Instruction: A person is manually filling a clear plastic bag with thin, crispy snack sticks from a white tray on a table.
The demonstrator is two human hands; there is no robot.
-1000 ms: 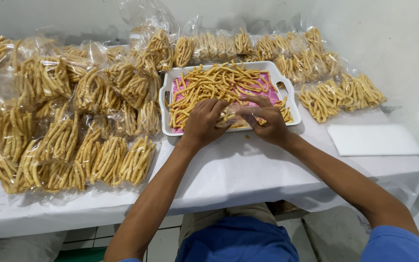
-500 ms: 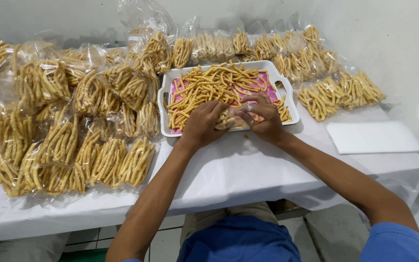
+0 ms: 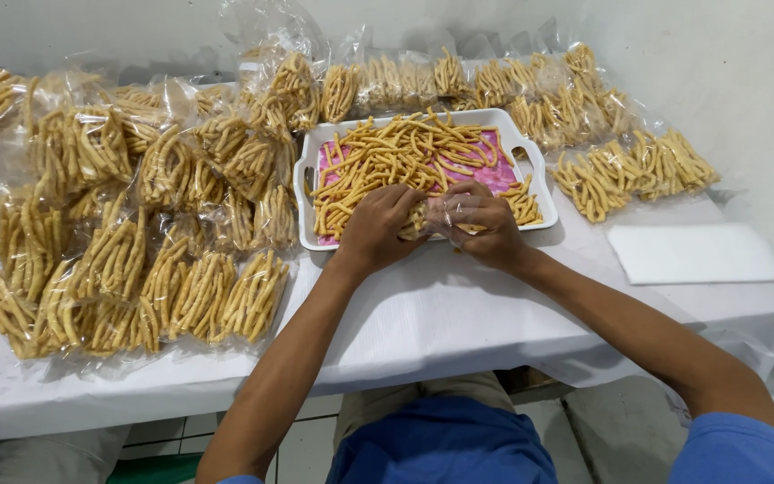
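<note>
Both hands, left (image 3: 376, 226) and right (image 3: 481, 220), curl around a clear bag (image 3: 448, 213) of sticks (image 3: 417, 220), lying sideways over the tray (image 3: 308, 166).

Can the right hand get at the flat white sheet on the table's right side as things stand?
Probably yes. The white sheet lies bare on the table, beside the right hand; nothing stands between them. But that hand holds a clear bag.

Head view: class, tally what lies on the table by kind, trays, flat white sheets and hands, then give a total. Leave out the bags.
Trays: 1
White sheets: 1
Hands: 2, left hand and right hand
Total: 4
</note>
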